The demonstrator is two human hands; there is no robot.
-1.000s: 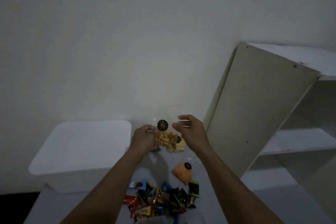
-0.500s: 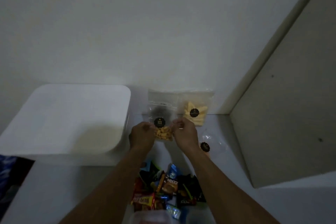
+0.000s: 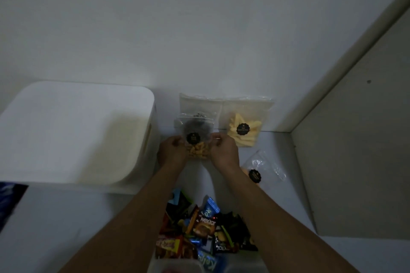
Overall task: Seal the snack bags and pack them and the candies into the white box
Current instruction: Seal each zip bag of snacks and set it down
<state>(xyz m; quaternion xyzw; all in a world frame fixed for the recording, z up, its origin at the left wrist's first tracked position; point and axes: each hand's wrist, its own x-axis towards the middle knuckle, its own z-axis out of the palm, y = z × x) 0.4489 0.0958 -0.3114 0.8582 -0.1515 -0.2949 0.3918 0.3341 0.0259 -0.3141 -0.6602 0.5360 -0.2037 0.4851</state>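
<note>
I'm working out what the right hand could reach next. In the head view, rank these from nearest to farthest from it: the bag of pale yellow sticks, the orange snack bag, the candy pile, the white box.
1. Bag of pale yellow sticks, just beyond the right hand, against the wall.
2. Orange snack bag, to its right, lying flat.
3. Candy pile, toward the person, between the forearms.
4. White box, far left.

Dim light, soft focus, wide-angle edge distortion
</note>
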